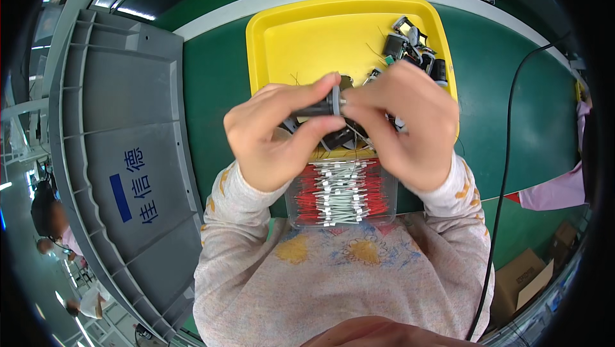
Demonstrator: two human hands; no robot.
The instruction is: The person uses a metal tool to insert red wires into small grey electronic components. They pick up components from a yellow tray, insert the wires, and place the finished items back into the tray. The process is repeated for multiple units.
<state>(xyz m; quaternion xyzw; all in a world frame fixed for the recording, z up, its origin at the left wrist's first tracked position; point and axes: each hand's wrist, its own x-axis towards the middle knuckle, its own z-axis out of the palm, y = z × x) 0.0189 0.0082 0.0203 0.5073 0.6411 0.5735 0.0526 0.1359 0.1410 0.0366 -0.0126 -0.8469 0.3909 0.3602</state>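
A dark, smooth cylinder [312, 109] with a grey, disc-shaped end is held above the near part of a glossy yellow tray [301, 36], its disc pinched between the thumb and fingers of the left hand [268, 130]. The fingertips of the right hand [410, 123] (slightly blurred) are brought to the disc's face; whether they are closed on anything cannot be told. Other black, rounded parts [394, 46] with hair-thin leads are heaped at the tray's right. Slender red-and-white wires [343, 193] are packed in a clear plastic box [296, 223] below.
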